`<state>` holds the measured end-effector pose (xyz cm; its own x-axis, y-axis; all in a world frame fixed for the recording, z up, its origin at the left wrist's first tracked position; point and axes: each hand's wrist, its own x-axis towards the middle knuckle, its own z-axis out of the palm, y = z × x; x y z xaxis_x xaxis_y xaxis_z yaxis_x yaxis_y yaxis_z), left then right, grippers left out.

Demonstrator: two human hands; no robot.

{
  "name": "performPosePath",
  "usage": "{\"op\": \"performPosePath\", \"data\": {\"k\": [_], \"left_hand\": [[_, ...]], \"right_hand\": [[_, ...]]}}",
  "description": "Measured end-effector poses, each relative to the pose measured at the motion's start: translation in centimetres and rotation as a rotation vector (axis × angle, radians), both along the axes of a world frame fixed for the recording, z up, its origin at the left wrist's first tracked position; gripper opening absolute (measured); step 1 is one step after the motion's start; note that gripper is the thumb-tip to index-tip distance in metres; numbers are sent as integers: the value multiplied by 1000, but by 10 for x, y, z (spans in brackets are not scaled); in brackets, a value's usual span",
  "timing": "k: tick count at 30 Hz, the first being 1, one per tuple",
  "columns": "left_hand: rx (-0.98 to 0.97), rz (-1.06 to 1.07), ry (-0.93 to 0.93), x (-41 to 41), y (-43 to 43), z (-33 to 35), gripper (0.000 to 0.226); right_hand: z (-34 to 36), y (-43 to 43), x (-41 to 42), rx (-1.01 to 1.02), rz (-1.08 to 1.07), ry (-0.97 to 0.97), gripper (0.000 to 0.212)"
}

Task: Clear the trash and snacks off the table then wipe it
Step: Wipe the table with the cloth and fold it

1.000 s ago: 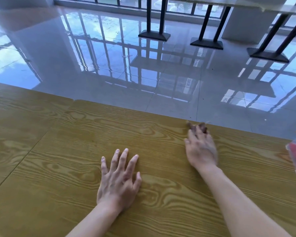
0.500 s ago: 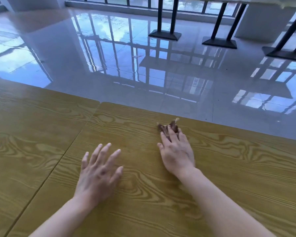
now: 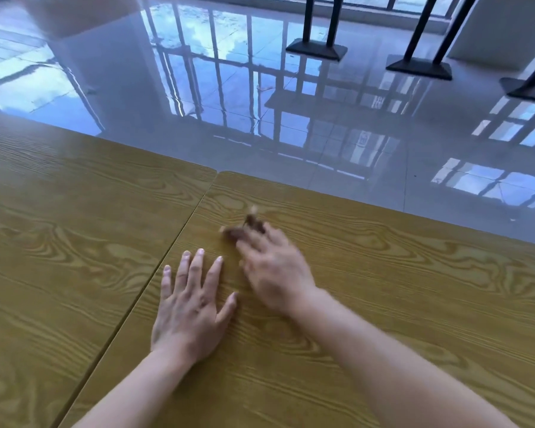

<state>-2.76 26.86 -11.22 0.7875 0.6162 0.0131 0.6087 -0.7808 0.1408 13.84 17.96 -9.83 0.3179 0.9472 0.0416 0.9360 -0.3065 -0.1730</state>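
Observation:
My right hand [image 3: 275,273] lies palm down on the wooden table [image 3: 414,304], blurred by motion. Its fingertips press on a small brown cloth [image 3: 244,228], most of which is hidden under the fingers, a short way in from the table's far edge. My left hand [image 3: 192,307] rests flat on the table just left of the right hand, fingers spread, holding nothing. No trash or snacks show on the table.
A second wooden table [image 3: 59,227] butts against this one at a seam [image 3: 167,261] just left of my left hand. Beyond the far edge lies a glossy tiled floor [image 3: 322,125]. Black table bases [image 3: 315,49] stand at the back right.
My right hand has slid the brown cloth leftward along the table near its far edge, closing on my left hand. The view has shifted left, and the red-and-orange packet at the right edge is out of sight.

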Motion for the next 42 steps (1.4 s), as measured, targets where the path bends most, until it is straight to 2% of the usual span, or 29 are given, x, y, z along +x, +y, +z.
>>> {"op": "performPosePath", "data": {"k": [2, 4, 6, 8, 10, 12, 16, 18, 20, 23, 26, 28, 32, 35, 37, 39, 42], "left_hand": [[-21, -12, -17, -2, 0, 1, 79], [-59, -20, -57, -3, 1, 1, 77], [-71, -26, -79, -3, 0, 0, 75], [-62, -17, -78, -2, -2, 0, 73], [-69, -12, -77, 0, -3, 0, 72], [-80, -9, -83, 0, -2, 2, 72], [-121, -1, -167, -4, -1, 7, 71], [-135, -3, -195, -5, -1, 7, 68], [-128, -11, -185, -6, 0, 7, 67], [-93, -19, -148, -4, -2, 6, 67], [-12, -109, -84, -1, -6, 7, 63], [28, -155, -37, 1, -13, 11, 63], [-69, -125, -43, 13, -45, 17, 71], [-211, -112, -186, 14, -70, 15, 68], [-207, -140, -198, 8, -81, 11, 65], [-167, -165, -163, 2, -89, 7, 66], [-183, -152, -169, 4, -95, 11, 71]], "right_hand": [[-6, -44, -30, 29, 171, 39, 47], [-6, -74, -2, 40, 155, 9, 44], [1, -77, 50, 35, -60, -43, 42], [14, -58, 89, 2, -373, 6, 45], [19, -25, 88, -6, -512, 48, 49], [13, 1, 54, 12, -426, 48, 50], [-2, -19, -28, 18, 99, 30, 47], [0, -52, -7, 27, 125, 24, 45], [3, -83, 49, 28, -97, -33, 47], [14, -134, 119, -32, -539, 3, 48], [16, -145, 97, 0, -761, 37, 46], [9, -132, 44, 41, -693, 38, 46], [3, -129, -66, 37, -174, 93, 46], [4, -194, -62, -1, 54, 52, 44], [7, -242, -29, -14, -2, 20, 42], [12, -269, 11, -25, -144, 21, 41], [15, -254, 39, 16, -325, 30, 43]]}}
